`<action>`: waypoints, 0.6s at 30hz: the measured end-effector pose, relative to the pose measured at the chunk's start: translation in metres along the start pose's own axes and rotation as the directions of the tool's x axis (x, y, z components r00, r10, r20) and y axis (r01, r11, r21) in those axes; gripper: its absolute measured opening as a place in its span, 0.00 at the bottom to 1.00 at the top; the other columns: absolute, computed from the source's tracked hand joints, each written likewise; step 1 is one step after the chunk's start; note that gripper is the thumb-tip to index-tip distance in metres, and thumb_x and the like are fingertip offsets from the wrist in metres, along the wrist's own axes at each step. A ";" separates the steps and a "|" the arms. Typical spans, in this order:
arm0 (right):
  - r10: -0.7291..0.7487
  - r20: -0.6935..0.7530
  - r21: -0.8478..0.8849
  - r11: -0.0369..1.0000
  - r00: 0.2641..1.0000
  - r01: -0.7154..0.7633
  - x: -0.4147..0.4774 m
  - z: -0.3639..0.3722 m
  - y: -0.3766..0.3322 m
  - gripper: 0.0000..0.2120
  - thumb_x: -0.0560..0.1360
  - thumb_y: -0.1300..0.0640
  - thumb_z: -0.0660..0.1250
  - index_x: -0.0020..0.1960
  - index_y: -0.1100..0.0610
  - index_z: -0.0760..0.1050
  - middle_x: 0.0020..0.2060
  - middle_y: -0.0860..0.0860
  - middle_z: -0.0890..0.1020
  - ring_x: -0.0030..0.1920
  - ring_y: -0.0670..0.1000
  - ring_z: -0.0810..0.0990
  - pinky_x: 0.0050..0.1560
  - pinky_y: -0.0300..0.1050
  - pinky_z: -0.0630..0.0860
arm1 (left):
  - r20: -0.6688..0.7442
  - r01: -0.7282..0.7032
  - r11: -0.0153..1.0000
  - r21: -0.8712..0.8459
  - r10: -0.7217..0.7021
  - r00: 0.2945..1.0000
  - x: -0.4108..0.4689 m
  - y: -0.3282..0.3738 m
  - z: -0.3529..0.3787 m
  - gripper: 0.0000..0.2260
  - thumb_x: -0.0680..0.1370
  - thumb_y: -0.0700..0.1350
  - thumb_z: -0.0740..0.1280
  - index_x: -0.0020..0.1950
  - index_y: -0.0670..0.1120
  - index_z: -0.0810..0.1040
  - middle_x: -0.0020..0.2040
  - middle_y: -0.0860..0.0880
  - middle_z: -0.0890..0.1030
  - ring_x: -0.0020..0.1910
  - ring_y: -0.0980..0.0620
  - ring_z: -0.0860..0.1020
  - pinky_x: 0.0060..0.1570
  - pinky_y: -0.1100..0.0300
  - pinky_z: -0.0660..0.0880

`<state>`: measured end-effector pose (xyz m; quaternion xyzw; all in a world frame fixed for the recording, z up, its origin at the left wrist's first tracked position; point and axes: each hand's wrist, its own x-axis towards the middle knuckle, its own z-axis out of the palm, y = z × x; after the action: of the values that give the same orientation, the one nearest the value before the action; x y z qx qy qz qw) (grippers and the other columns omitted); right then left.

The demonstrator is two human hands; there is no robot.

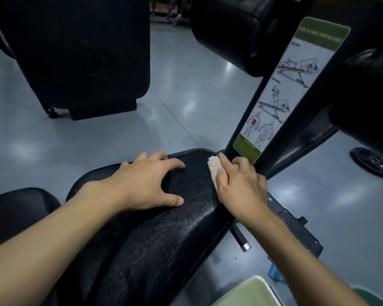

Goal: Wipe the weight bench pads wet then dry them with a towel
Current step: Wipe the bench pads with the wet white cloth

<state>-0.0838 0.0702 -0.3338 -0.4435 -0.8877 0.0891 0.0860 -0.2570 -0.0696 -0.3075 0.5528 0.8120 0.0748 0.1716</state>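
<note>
On the black pad [164, 228], my left grip [146, 184] rests flat, fingers spread; my right grip [241, 186] clutches a pale cloth [213, 167] against the pad's far right edge.

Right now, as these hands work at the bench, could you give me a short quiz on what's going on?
1. True or false: the left hand holds the cloth.
2. The right hand holds the cloth against the bench pad beside: A) a water bottle, B) the exercise label, C) a mirror.
3. Fill in: the black weight plate lies on the ____.

Key: 1 false, it rests bare on the pad; 2 B; 3 floor.
</note>
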 end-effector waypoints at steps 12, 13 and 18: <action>-0.018 0.196 0.383 0.922 0.980 -0.060 -0.001 -0.002 -0.003 0.25 0.84 0.52 0.54 0.80 0.56 0.56 0.73 0.53 0.64 0.71 0.52 0.66 0.63 0.28 0.55 | 0.015 0.224 0.975 0.012 -0.224 0.974 -0.007 -0.012 0.001 0.44 0.65 0.78 0.61 0.77 0.63 0.53 0.69 0.52 0.62 0.69 0.48 0.61 0.65 0.46 0.64; -0.011 0.221 0.364 0.928 0.975 -0.072 0.004 -0.004 -0.005 0.25 0.84 0.52 0.53 0.80 0.55 0.56 0.74 0.53 0.64 0.71 0.51 0.65 0.63 0.29 0.55 | 0.022 0.231 0.973 0.003 -0.231 0.973 -0.008 -0.011 0.000 0.44 0.65 0.78 0.61 0.77 0.63 0.53 0.68 0.52 0.62 0.69 0.49 0.61 0.65 0.47 0.64; -0.070 0.271 0.209 0.978 0.960 0.013 0.046 -0.004 -0.020 0.21 0.84 0.53 0.52 0.73 0.60 0.64 0.65 0.59 0.73 0.64 0.59 0.73 0.62 0.48 0.67 | 0.053 0.214 0.977 -0.006 -0.213 0.976 -0.008 -0.012 -0.003 0.43 0.67 0.77 0.60 0.77 0.63 0.52 0.68 0.53 0.61 0.70 0.49 0.59 0.67 0.47 0.62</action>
<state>-0.1254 0.0956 -0.3215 -0.3966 -0.8861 0.2396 0.0080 -0.2658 -0.0809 -0.3071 0.4631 0.8615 0.0463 0.2032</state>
